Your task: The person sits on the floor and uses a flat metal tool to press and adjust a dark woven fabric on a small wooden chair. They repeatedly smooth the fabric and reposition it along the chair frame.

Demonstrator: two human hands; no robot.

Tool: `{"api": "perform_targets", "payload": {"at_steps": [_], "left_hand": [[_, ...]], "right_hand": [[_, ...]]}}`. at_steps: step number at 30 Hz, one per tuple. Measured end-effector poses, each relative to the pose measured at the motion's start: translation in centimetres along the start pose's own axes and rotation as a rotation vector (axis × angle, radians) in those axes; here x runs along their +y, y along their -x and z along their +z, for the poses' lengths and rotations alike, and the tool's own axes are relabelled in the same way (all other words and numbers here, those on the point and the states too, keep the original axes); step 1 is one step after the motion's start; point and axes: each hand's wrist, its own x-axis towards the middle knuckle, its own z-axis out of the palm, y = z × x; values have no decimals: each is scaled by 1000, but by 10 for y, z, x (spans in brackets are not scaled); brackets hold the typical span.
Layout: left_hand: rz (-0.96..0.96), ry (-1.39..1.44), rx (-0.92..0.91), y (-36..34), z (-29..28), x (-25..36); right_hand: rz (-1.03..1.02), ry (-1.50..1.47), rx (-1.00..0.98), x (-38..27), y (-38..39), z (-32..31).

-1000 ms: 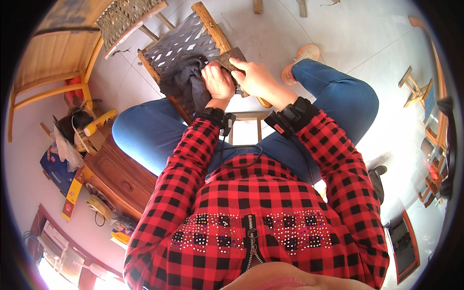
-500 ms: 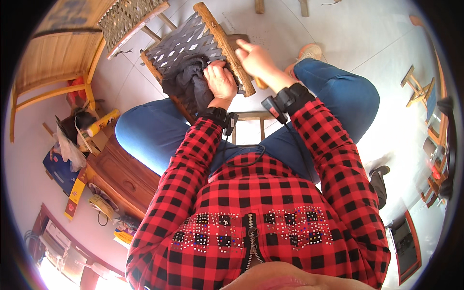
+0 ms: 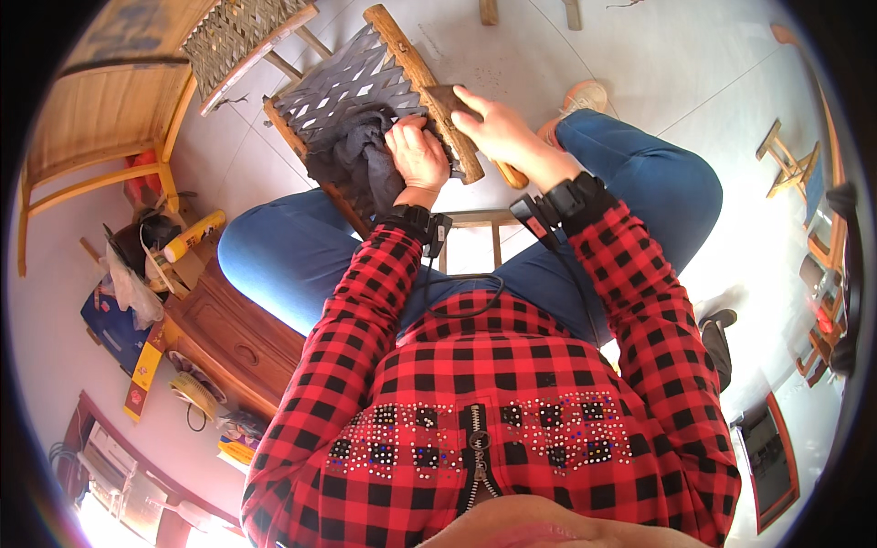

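A stool with a dark woven-strip seat [image 3: 338,87] and rough wooden rails [image 3: 411,59] is tilted between my legs. My left hand [image 3: 418,157] is closed on a bunched dark cloth [image 3: 365,155] at the seat's near part, close beside the right rail. My right hand [image 3: 502,132] grips a wooden-handled tool [image 3: 510,173]. Its flat, dark metal head [image 3: 453,100] lies over or against the outer side of that rail. Its exact kind I cannot tell. The left fingertips are partly hidden by folds and the rail.
Another woven stool [image 3: 239,46] and a wooden chair [image 3: 105,119] stand at the far left. A brown drawer cabinet [image 3: 233,320] with bags and boxes is on my left. A folding stool [image 3: 790,164] stands at the right. Cables hang from both wrists.
My right hand has moved a little right and toward me with the tool, whose head now shows over the rail. My left hand stays on the cloth.
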Motion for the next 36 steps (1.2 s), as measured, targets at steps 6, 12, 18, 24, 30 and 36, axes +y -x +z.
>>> {"api": "perform_targets", "payload": {"at_steps": [6,12,18,24,30,36], "left_hand": [[-5,-8,-5,1,0,0],[8,-13,-5,0,0,4],[6,-27,-24,0,-2,5],[21,-41,-11,0,-1,2],[7,-40,-24,2,-1,1],[4,-21,-9,0,-1,1]], "right_hand": [[25,90,-79,-9,17,0],[24,166,-78,-23,0,-6],[-17,190,-28,-33,-26,-5],[-49,244,8,-32,-29,-5],[-80,121,90,-28,-42,3],[-83,112,65,-36,-52,0]]}}
